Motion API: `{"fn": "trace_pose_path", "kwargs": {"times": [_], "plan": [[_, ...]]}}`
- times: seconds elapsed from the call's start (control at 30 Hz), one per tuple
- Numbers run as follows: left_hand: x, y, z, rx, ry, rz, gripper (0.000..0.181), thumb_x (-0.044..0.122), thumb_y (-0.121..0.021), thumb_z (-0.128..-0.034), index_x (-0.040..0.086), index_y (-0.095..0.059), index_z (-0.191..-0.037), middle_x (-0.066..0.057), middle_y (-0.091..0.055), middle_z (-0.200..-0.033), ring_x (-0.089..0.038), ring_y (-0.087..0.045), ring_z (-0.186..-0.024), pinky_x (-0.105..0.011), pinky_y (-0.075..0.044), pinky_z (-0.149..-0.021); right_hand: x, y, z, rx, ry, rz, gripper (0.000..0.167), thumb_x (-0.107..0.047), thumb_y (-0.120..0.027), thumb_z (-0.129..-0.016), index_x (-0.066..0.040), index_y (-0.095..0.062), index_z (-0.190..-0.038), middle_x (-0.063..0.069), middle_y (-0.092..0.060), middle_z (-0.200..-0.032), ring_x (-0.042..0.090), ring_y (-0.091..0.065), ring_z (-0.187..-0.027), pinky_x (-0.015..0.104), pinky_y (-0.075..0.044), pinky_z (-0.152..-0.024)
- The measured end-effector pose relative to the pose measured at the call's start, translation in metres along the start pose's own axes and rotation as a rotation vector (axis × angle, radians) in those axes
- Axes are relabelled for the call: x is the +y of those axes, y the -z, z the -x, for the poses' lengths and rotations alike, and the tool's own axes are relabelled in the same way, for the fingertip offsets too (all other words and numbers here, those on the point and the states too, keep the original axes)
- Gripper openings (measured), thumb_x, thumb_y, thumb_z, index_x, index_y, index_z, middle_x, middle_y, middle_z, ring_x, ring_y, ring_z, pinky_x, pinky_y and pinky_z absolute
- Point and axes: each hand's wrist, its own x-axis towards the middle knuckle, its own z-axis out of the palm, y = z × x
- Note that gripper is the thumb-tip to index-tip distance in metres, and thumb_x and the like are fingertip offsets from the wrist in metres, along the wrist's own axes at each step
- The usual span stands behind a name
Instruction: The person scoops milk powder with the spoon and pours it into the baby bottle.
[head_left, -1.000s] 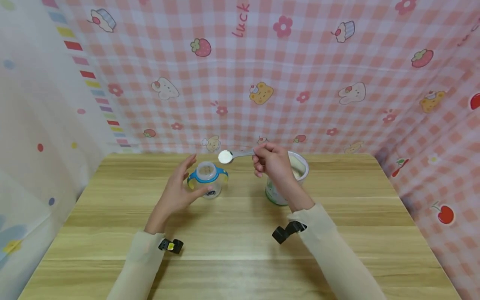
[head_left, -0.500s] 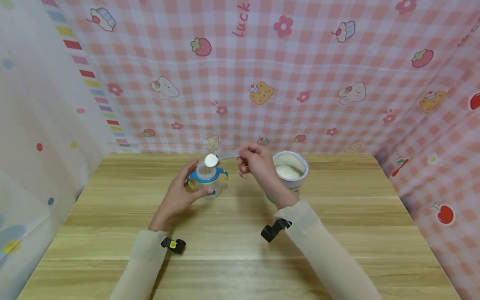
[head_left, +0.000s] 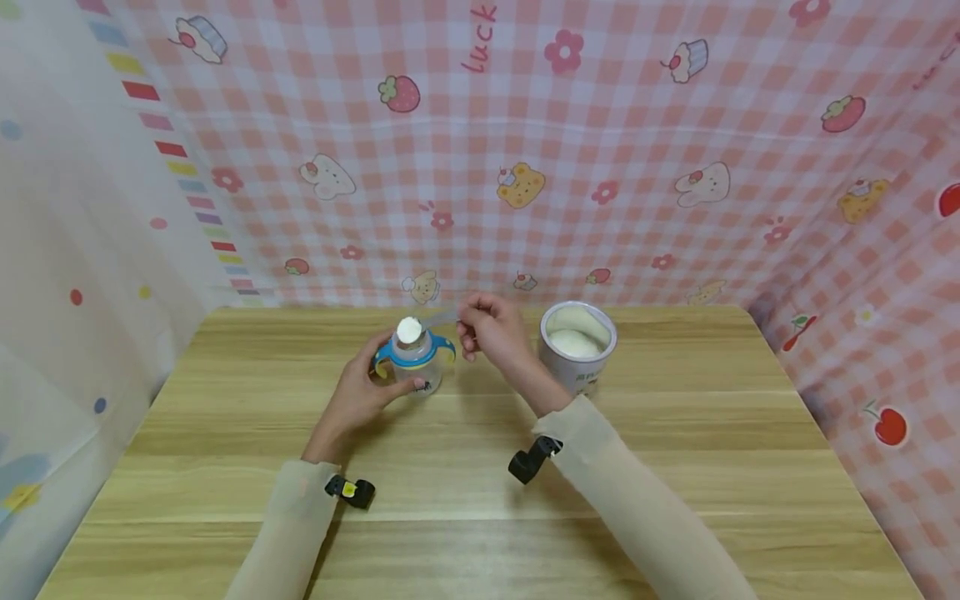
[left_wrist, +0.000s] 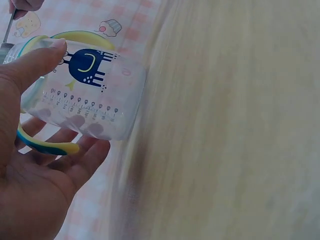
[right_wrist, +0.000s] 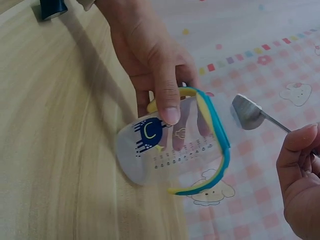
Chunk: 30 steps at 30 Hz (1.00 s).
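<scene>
In the head view, we see that the spoon (head_left: 441, 317) has moved left and down, bringing its white powder (head_left: 409, 330) over the mouth of the bottle (head_left: 419, 373); we judge the load roughly lined up with the opening. The bottle stands on the table (head_left: 450, 475), left of centre; the tub (head_left: 557, 367) is right of it. The right hand (head_left: 495, 333) reaches up-left, its fingers pinching the handle.

In the left wrist view, the left hand (left_wrist: 37, 170) grips the bottle at upper left, thumb opposite the fingers.

In the right wrist view, the spoon's bowl is by the mouth, right of centre; we cannot tell whether they touch.
</scene>
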Motion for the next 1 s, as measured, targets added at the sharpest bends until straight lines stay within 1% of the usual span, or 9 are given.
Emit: {"fn": "trace_pose_path", "kwargs": {"times": [0.1,0.27,0.43,0.57,0.63,0.73,0.83,0.9,1.0], "plan": [[-0.001,0.0,0.0,0.004,-0.002,0.001,0.076,0.028,-0.088,-0.0832,0.024,-0.048,-0.148,-0.008,-0.06,-0.137,-0.024,-0.051,-0.113,-0.037,-0.045,-0.09,0.004,0.0,-0.001,-0.017,0.023,0.009,0.015,-0.002,-0.053,-0.102,0.009,-0.058,-0.093,0.007,-0.056,-0.07,0.01,-0.049,-0.049,0.023,-0.048,-0.044],[-0.002,0.0,0.002,0.005,0.012,-0.019,0.075,0.032,-0.087,-0.0837,0.023,-0.049,-0.148,-0.008,-0.06,-0.137,-0.023,-0.051,-0.111,-0.035,-0.046,-0.088,0.011,-0.001,0.0,-0.027,0.035,0.027,0.014,-0.002,-0.055,-0.101,0.002,-0.059,-0.089,0.005,-0.058,-0.068,0.011,-0.05,-0.048,0.023,-0.049,-0.045],[-0.002,0.002,0.006,0.018,0.023,-0.047,0.074,0.032,-0.086,-0.0847,0.023,-0.049,-0.148,-0.008,-0.061,-0.131,-0.023,-0.051,-0.102,-0.032,-0.048,-0.081,0.017,-0.004,0.002,-0.031,0.025,0.057,0.012,-0.006,-0.057,-0.103,0.0,-0.061,-0.093,0.003,-0.06,-0.068,0.011,-0.052,-0.049,0.024,-0.05,-0.046],[-0.002,0.003,0.006,0.018,0.015,-0.049,0.072,0.032,-0.086,-0.0849,0.024,-0.049,-0.147,-0.007,-0.061,-0.127,-0.023,-0.05,-0.097,-0.03,-0.047,-0.077,0.022,-0.003,0.003,-0.026,0.032,0.091,0.014,-0.009,-0.059,-0.103,0.002,-0.064,-0.096,0.003,-0.063,-0.069,0.011,-0.055,-0.05,0.026,-0.053,-0.048],[-0.002,0.003,0.006,0.014,0.01,-0.051,0.072,0.032,-0.086,-0.085,0.024,-0.049,-0.147,-0.007,-0.062,-0.127,-0.023,-0.05,-0.096,-0.03,-0.047,-0.077,0.024,-0.001,0.004,-0.024,0.046,0.118,0.015,-0.01,-0.061,-0.103,0.003,-0.065,-0.097,0.005,-0.065,-0.07,0.012,-0.056,-0.05,0.03,-0.056,-0.049],[-0.003,0.002,0.005,0.007,0.01,-0.056,0.072,0.033,-0.085,-0.0854,0.024,-0.049,-0.147,-0.007,-0.061,-0.127,-0.023,-0.05,-0.094,-0.03,-0.047,-0.075,0.026,0.001,0.006,-0.025,0.083,0.165,0.019,-0.012,-0.063,-0.102,0.005,-0.066,-0.097,0.015,-0.069,-0.074,0.013,-0.057,-0.049,0.039,-0.059,-0.05],[-0.003,0.001,0.004,0.001,0.009,-0.063,0.073,0.033,-0.085,-0.0858,0.023,-0.048,-0.148,-0.007,-0.061,-0.127,-0.023,-0.05,-0.092,-0.03,-0.047,-0.074,0.026,0.003,0.008,-0.029,0.138,0.215,0.019,-0.012,-0.063,-0.102,0.006,-0.067,-0.098,0.024,-0.07,-0.08,0.014,-0.057,-0.048,0.045,-0.058,-0.05],[-0.003,0.001,0.003,0.001,0.011,-0.062,0.073,0.033,-0.085,-0.0858,0.023,-0.048,-0.148,-0.007,-0.061,-0.128,-0.023,-0.05,-0.093,-0.03,-0.047,-0.075,0.025,0.005,0.008,-0.037,0.185,0.265,0.018,-0.012,-0.063,-0.102,0.005,-0.068,-0.099,0.025,-0.07,-0.082,0.015,-0.058,-0.048,0.042,-0.057,-0.049],[-0.002,0.0,0.002,0.0,0.013,-0.056,0.073,0.033,-0.085,-0.0859,0.023,-0.048,-0.148,-0.007,-0.06,-0.129,-0.023,-0.049,-0.095,-0.031,-0.047,-0.077,0.024,0.007,0.009,-0.04,0.252,0.352,0.017,-0.013,-0.064,-0.101,0.003,-0.071,-0.101,0.024,-0.071,-0.082,0.017,-0.059,-0.049,0.034,-0.055,-0.046]]}}
